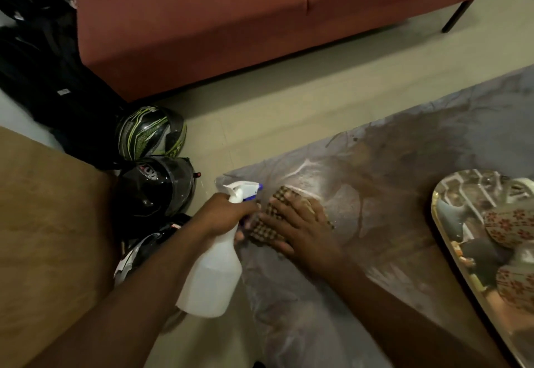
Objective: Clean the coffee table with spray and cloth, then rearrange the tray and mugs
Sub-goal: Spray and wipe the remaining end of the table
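Note:
My left hand grips the neck of a white spray bottle with a blue nozzle, held over the table's left corner. Flat on a brown checked cloth lies my right hand, pressing it onto the marbled grey coffee table. Most of the cloth is hidden under the palm. A shiny gold-rimmed tray stands at the table's right side, and on it rest two patterned red-and-cream mugs, cut off by the frame edge.
Left of the table, on the floor, lie two motorcycle helmets, one green-striped and one black, beside dark bags. A rust-red sofa stands beyond a strip of pale floor. A brown wooden surface fills the lower left.

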